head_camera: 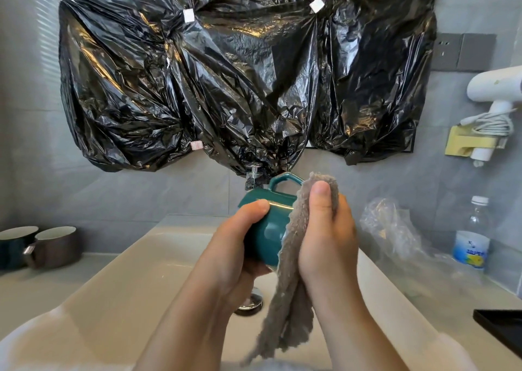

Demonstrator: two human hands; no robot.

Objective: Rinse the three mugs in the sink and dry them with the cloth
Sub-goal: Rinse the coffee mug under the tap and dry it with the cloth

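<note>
As the left hand (238,243) clasps the teal mug (269,231), right hand (329,232) pinches cloth (291,303), seemingly against it.

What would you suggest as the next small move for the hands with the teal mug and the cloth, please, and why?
Probably turn the teal mug a little in the left hand. The right hand presses the grey cloth against only the mug's right side, above the sink, so turning it would likely bring an unwiped part under the cloth.
</note>
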